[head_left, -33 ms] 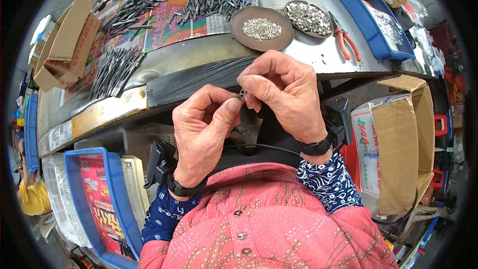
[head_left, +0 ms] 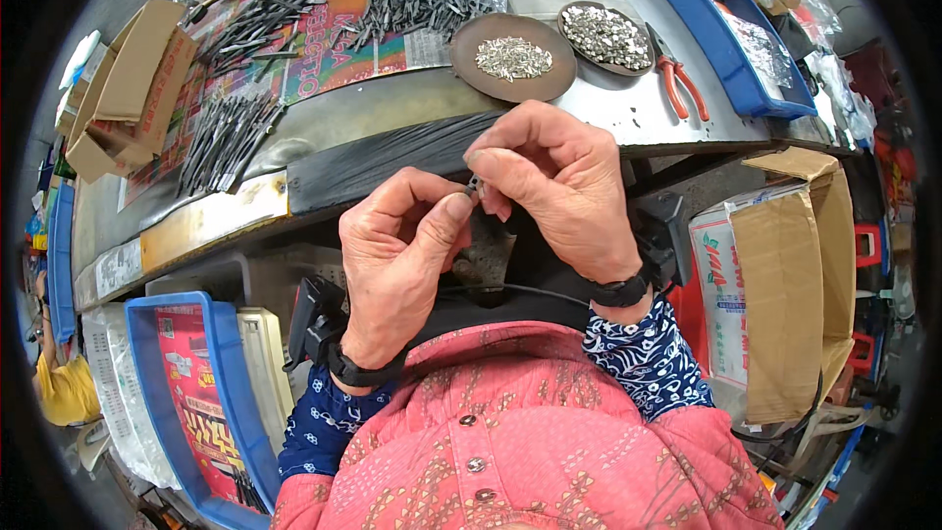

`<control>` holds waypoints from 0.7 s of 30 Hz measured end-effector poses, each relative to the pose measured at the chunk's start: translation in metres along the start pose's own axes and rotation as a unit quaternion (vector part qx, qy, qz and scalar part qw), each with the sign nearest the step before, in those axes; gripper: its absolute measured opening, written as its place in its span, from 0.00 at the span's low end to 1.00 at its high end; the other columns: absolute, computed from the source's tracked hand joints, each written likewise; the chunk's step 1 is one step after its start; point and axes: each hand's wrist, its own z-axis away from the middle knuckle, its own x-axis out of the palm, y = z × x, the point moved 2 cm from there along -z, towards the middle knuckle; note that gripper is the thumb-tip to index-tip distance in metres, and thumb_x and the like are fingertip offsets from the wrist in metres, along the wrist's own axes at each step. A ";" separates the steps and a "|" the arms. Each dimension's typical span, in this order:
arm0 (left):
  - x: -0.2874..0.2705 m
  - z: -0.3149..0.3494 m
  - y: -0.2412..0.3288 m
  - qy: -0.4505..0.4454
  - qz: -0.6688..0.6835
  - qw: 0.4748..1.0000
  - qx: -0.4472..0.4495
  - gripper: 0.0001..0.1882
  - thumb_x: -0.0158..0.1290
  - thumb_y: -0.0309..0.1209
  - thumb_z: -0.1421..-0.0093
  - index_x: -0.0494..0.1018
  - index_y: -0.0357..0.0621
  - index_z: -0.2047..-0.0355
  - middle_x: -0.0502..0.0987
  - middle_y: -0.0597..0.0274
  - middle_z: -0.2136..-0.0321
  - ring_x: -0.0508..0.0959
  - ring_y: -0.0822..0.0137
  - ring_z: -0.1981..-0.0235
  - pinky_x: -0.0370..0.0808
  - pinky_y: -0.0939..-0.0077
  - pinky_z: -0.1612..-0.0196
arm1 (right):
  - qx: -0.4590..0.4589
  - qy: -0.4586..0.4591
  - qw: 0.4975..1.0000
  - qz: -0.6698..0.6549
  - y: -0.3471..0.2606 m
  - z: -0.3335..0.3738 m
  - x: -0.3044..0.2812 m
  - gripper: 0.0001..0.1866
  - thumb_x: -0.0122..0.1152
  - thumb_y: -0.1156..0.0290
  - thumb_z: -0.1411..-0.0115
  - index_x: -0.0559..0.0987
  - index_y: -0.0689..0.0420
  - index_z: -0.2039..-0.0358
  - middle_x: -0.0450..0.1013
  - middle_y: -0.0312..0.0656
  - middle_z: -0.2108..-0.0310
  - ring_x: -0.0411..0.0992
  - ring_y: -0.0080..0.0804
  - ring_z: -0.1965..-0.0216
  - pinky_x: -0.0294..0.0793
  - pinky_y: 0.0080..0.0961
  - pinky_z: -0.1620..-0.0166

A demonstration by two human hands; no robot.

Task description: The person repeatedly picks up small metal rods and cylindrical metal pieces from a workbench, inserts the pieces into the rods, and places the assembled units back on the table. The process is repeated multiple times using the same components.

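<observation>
While both hands are meeting over the table's near edge, a small dark piece is sitting between them, mostly hidden by fingers. Left hand: thumb and forefinger are pinching the piece at its lower left. Right hand: fingers are curling inward, thumb tip resting just above the piece; whether this hand is gripping it, one cannot tell. Beyond the hands, a round brown dish is holding silvery pins; red-handled pliers are lying farther right; slim black rods are lying at left.
</observation>
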 end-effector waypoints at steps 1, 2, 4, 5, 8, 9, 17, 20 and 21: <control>0.000 -0.003 -0.001 -0.006 0.007 1.000 -0.005 0.06 0.55 0.28 0.38 0.74 0.37 0.68 0.72 0.72 0.81 0.65 0.85 0.81 0.60 0.90 0.79 | -0.003 0.006 1.000 0.000 0.001 0.000 0.001 0.06 0.61 0.75 0.40 0.76 0.64 0.65 0.73 0.35 0.74 0.69 0.18 0.78 0.69 0.14 0.75; 0.000 -0.006 -0.001 -0.013 0.018 1.000 -0.016 0.06 0.55 0.28 0.37 0.74 0.37 0.68 0.72 0.71 0.81 0.66 0.84 0.81 0.61 0.90 0.79 | -0.007 0.012 1.000 -0.001 0.001 -0.001 0.000 0.06 0.61 0.75 0.40 0.76 0.64 0.64 0.73 0.35 0.74 0.69 0.18 0.78 0.69 0.14 0.74; 0.000 -0.010 0.002 -0.018 -0.013 1.000 0.000 0.06 0.54 0.28 0.37 0.74 0.37 0.68 0.72 0.71 0.80 0.67 0.84 0.81 0.61 0.90 0.79 | -0.012 0.018 1.000 0.019 0.000 -0.001 -0.002 0.08 0.61 0.74 0.40 0.76 0.65 0.62 0.73 0.35 0.73 0.69 0.17 0.77 0.69 0.13 0.73; 0.001 -0.011 0.003 -0.018 -0.034 0.999 0.009 0.06 0.54 0.28 0.37 0.74 0.36 0.68 0.72 0.71 0.80 0.67 0.83 0.81 0.62 0.90 0.79 | -0.019 0.017 0.999 0.026 -0.002 -0.001 -0.006 0.09 0.62 0.74 0.40 0.76 0.65 0.61 0.73 0.35 0.72 0.69 0.17 0.76 0.69 0.13 0.73; 0.001 -0.016 0.009 -0.009 -0.066 0.998 0.021 0.05 0.53 0.26 0.37 0.75 0.35 0.65 0.74 0.68 0.79 0.69 0.83 0.80 0.65 0.90 0.78 | -0.106 0.065 0.966 0.228 -0.016 0.000 -0.030 0.12 0.63 0.73 0.41 0.77 0.64 0.58 0.75 0.35 0.70 0.70 0.17 0.71 0.70 0.13 0.67; 0.001 -0.019 0.011 -0.011 -0.070 0.997 0.032 0.05 0.53 0.26 0.37 0.75 0.35 0.65 0.75 0.67 0.78 0.70 0.82 0.80 0.66 0.90 0.78 | -0.143 0.088 0.934 0.316 -0.021 0.001 -0.040 0.12 0.63 0.73 0.42 0.77 0.64 0.58 0.75 0.35 0.70 0.71 0.17 0.70 0.71 0.14 0.66; 0.002 -0.040 0.006 -0.001 -0.040 0.995 0.087 0.06 0.52 0.25 0.37 0.75 0.34 0.64 0.78 0.60 0.70 0.75 0.75 0.75 0.73 0.83 0.69 | -0.157 0.269 0.650 0.693 -0.033 -0.008 -0.148 0.12 0.62 0.68 0.46 0.77 0.61 0.64 0.73 0.48 0.64 0.69 0.49 0.59 0.68 0.39 0.56; 0.009 -0.048 0.002 -0.014 -0.033 0.994 0.107 0.06 0.53 0.26 0.37 0.75 0.33 0.64 0.79 0.59 0.69 0.77 0.74 0.73 0.74 0.81 0.66 | -0.118 0.282 0.573 0.761 -0.027 -0.013 -0.173 0.18 0.63 0.62 0.45 0.75 0.60 0.58 0.71 0.49 0.60 0.69 0.48 0.56 0.68 0.43 0.55; 0.011 -0.050 0.001 -0.012 -0.028 0.994 0.108 0.07 0.53 0.26 0.37 0.75 0.33 0.63 0.79 0.59 0.69 0.77 0.74 0.73 0.74 0.81 0.66 | -0.107 0.288 0.565 0.766 -0.025 -0.015 -0.178 0.20 0.63 0.60 0.46 0.74 0.59 0.57 0.71 0.49 0.59 0.69 0.48 0.56 0.68 0.44 0.55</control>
